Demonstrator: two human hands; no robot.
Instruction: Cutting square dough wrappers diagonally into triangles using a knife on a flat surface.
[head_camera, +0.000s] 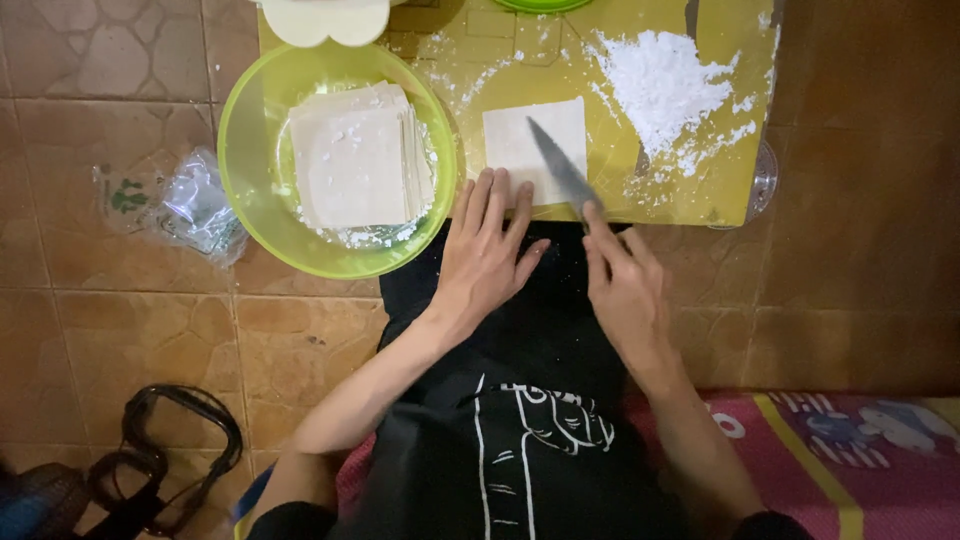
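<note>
Tiled floor (120, 330) under board (680, 200), bowl (245, 150), perhaps bag (185, 205).

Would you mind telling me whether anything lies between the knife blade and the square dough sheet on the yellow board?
Nothing visible does. The right hand holds the knife, whose blade already lies across the dough sheet. The left hand rests its fingertips on the sheet's near edge, left of the blade. The flour pile sits off to the right.

**One head camera, looking straight down**

A single view comes from the person's head and faces steeply downward over their lap to the tiled floor (130, 330). It sits close: forearms enter from the bottom edge, and the yellow-green cutting board (700, 190) is cut off at the top. There is no second view to overlap with.
</note>
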